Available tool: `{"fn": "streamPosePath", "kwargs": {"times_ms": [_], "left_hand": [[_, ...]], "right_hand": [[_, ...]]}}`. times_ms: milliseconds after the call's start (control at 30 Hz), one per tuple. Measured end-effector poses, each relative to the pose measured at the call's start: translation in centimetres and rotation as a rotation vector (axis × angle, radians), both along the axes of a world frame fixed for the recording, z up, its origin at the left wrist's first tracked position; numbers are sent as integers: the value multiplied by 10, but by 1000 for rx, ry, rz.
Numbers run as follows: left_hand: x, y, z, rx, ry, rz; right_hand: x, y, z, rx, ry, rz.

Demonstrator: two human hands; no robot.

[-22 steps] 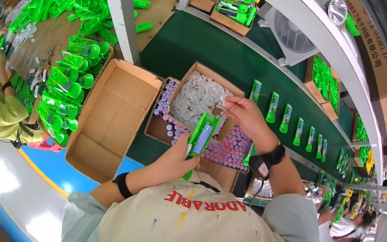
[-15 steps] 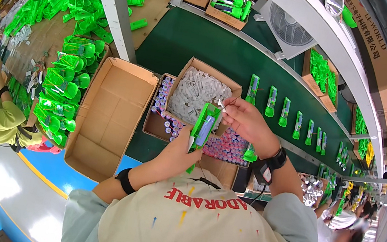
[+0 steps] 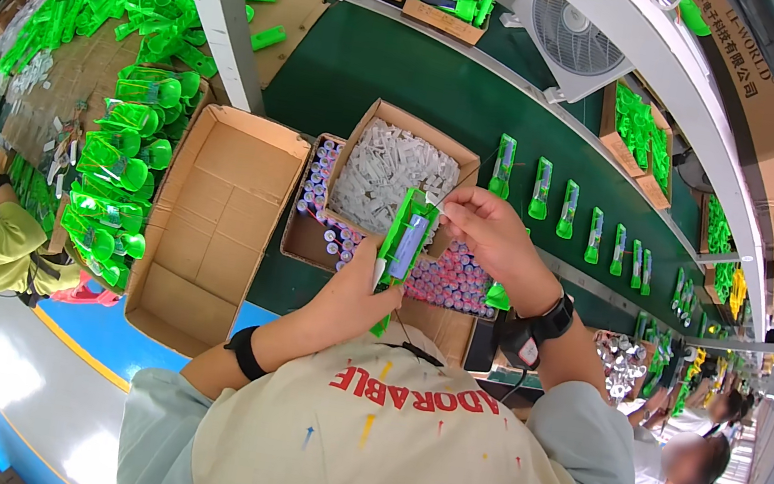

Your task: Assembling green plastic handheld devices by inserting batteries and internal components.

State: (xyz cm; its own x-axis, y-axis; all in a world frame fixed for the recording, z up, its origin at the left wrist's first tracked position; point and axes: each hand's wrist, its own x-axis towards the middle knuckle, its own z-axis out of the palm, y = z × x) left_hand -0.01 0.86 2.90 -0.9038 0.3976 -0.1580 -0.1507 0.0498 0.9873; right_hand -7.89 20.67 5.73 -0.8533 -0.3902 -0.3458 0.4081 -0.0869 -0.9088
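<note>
Green casing: a bright green plastic part (image 3: 405, 245) with a pale panel on its face was held upright just in front of the box of white pieces (image 3: 388, 173), nearer the person's chest.
Left hand: the left hand (image 3: 354, 288) was closed around the casing's lower half, gripping it from below.
Right hand: the right hand (image 3: 489, 236) pinched its fingertips at the casing's top edge; whether a small part sat between them could not be told.
Change: compared with the moment before, the casing stood a little straighter and the right hand had closed in onto its top, so the fitting at that end looked under way.
Behind the casing: a tray of small pink and white cylinders (image 3: 447, 280) lay partly under the box.
Left of the casing: an open empty carton (image 3: 213, 225).
Beyond the box: a dark green conveyor belt (image 3: 404, 72) carried a row of green units (image 3: 569, 208).
</note>
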Motion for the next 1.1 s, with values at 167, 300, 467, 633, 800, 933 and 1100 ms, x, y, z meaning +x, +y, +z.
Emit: {"fn": "streamPosePath", "kwargs": {"times_ms": [167, 300, 467, 633, 800, 933, 1100], "left_hand": [[-3, 2, 8, 158, -170, -28], [-3, 3, 12, 152, -177, -43], [-2, 5, 4, 143, -143, -72], [-2, 6, -1, 92, -22, -108], [-4, 5, -3, 75, 0, -183], [-6, 2, 31, 356, -330, -233], [-8, 7, 39, 468, -469, -272]], "right_hand": [[5, -6, 9, 408, 285, -13], [10, -13, 16, 521, 387, -48], [11, -16, 17, 616, 453, 4], [8, -16, 22, 694, 469, 47], [2, -12, 19, 752, 336, 106], [4, 1, 9, 213, 151, -27], [29, 20, 18, 84, 61, -107]]}}
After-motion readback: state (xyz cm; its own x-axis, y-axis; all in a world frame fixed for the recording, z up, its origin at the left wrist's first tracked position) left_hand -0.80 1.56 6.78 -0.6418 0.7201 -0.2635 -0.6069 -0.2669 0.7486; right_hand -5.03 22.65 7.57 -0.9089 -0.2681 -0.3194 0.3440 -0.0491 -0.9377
